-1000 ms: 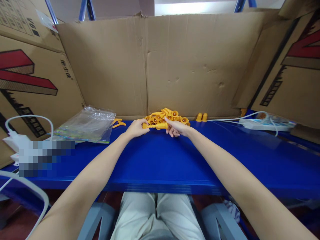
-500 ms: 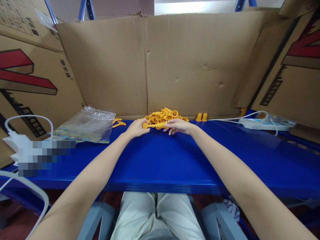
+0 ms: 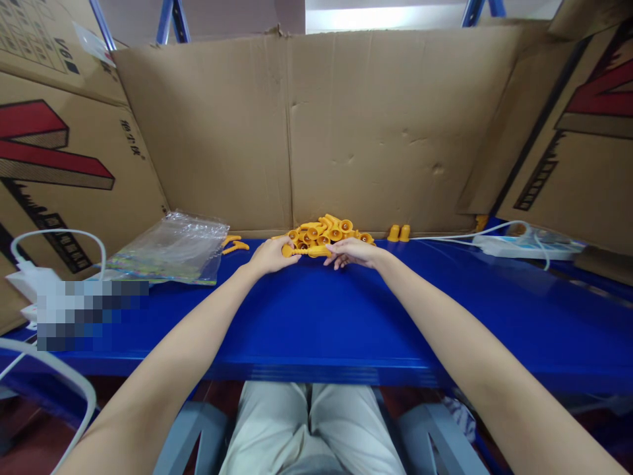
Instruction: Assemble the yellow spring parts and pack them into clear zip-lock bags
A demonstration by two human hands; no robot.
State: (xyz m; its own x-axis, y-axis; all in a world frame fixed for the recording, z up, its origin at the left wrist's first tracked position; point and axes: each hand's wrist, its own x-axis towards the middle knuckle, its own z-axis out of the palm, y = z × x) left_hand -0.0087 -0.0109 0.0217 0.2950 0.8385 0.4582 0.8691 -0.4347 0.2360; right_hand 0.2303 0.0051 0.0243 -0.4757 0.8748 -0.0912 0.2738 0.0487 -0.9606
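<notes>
My left hand (image 3: 270, 256) is closed on the round end of a yellow plastic piece (image 3: 317, 251), thumb in front. The piece lies sideways between my hands, with a thin ridged stem and a thicker body to the right. At that thicker end, my right hand (image 3: 353, 253) pinches it between thumb and fingertips. Right behind the hands is a pile of yellow cup-shaped plastic parts (image 3: 335, 234), several with their hollow ends facing me. Parts of the pile are hidden by my fingers.
Two yellow caps (image 3: 399, 233) stand right of the pile. Small curved yellow pieces (image 3: 236, 247) lie by a clear plastic bag (image 3: 173, 247) at left. A white power strip (image 3: 527, 247) with cables sits at right. Cardboard (image 3: 395, 132) walls the blue table (image 3: 316, 316).
The yellow piece sits slightly straighter between my hands, and its thicker body shows more clearly. Both hands have barely moved.
</notes>
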